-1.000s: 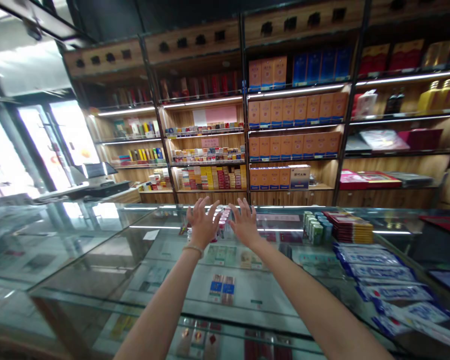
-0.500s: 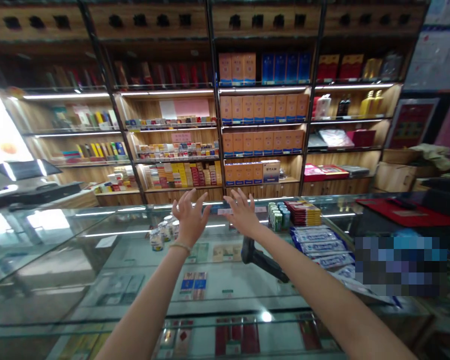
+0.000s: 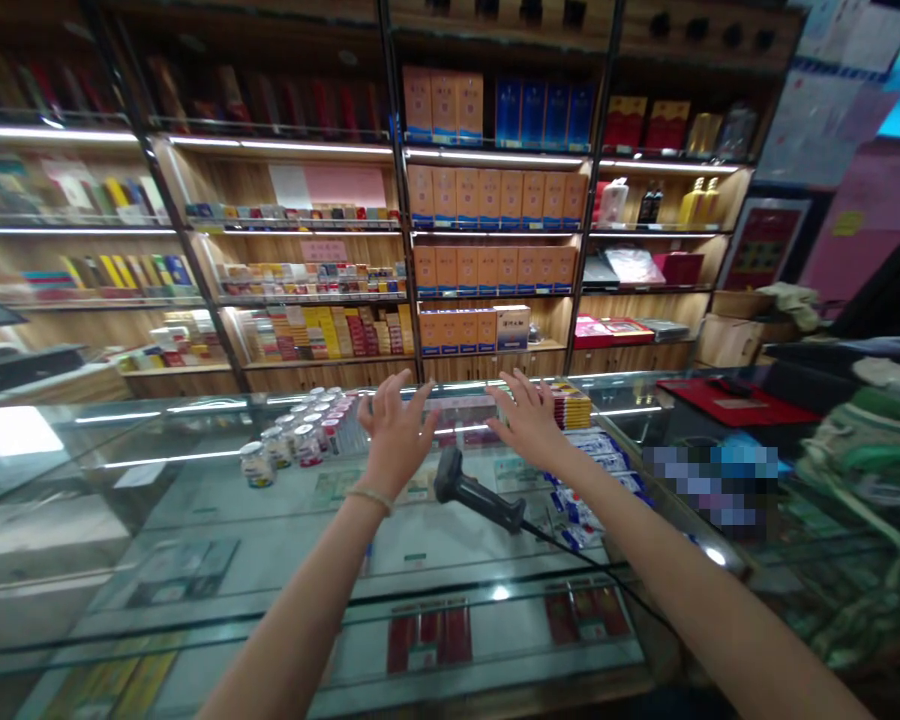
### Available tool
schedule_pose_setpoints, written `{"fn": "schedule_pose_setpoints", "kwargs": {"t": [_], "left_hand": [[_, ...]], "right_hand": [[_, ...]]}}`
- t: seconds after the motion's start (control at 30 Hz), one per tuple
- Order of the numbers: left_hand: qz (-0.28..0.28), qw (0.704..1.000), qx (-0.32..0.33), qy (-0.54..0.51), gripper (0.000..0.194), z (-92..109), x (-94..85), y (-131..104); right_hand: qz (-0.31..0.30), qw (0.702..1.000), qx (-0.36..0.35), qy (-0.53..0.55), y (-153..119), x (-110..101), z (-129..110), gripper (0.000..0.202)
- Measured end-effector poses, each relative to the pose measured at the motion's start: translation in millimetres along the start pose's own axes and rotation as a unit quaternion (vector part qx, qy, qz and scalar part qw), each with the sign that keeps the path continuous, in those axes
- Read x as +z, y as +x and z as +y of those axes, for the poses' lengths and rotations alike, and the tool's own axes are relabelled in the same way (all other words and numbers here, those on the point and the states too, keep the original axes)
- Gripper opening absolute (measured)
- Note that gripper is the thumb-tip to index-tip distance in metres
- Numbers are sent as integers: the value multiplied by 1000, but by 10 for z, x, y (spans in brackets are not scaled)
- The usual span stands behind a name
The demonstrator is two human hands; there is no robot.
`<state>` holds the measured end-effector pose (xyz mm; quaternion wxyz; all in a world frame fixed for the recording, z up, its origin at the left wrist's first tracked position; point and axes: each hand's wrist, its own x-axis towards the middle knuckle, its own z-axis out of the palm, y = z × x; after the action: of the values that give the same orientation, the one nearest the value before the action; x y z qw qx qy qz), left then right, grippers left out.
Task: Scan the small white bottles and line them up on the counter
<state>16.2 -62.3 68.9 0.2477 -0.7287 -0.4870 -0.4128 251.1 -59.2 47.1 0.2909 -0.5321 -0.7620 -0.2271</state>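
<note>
My left hand (image 3: 396, 432) is held out over the glass counter (image 3: 270, 560), fingers apart, with nothing in it. Rows of small jars (image 3: 300, 430) stand just left of it. On the right, my right hand (image 3: 526, 415) reaches out the same way, open and holding nothing. It partly hides a stack of red and yellow packs (image 3: 572, 406) and some green cans. A black barcode scanner (image 3: 480, 495) with a cable lies on the glass between my forearms. Blue and white packets (image 3: 581, 515) lie beside my right forearm, which covers some of them.
Behind the counter stand wooden shelves with orange boxes (image 3: 489, 197), blue boxes (image 3: 544, 112) and cigarette packs (image 3: 322, 332). To the right are a red mat (image 3: 735, 402) and a green bottle (image 3: 870, 450) with a strap. Flat packs (image 3: 429, 635) show beneath the glass.
My view has turned to the right, so the shelves sit further left. More jars, the whole scanner and the green bottle now show. Both hands stay outstretched and empty.
</note>
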Motion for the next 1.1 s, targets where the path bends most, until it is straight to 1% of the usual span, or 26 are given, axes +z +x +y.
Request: {"fn": "schedule_pose_setpoints", "kwargs": {"t": [0.13,0.23,0.43,0.57,0.7,0.83,1.0,1.1], "left_hand": [[-18,1000,10,-3,39,263,-72,-124],[-33,999,18,-25,38,466,-76,-209],[-47,996,39,-62,35,788,-4,-297],[-68,993,66,-72,34,1007,70,-342],[-87,988,96,-89,32,1224,166,-421],[-108,981,132,-95,31,1376,247,-498],[-136,965,195,-114,29,1506,316,-553],[-154,956,217,-125,30,1573,367,-571]], "right_hand": [[3,1000,0,-10,-282,-144,134,42],[-5,1000,5,-28,-495,-278,261,38],[-30,997,48,-61,-898,-572,607,35],[-44,993,61,-85,-1149,-714,822,31],[-41,992,62,-107,-1385,-785,985,29],[-42,991,58,-117,-1602,-828,1086,25],[-61,990,57,-110,-1824,-871,1111,19],[-75,990,63,-100,-1933,-888,1108,19]]}}
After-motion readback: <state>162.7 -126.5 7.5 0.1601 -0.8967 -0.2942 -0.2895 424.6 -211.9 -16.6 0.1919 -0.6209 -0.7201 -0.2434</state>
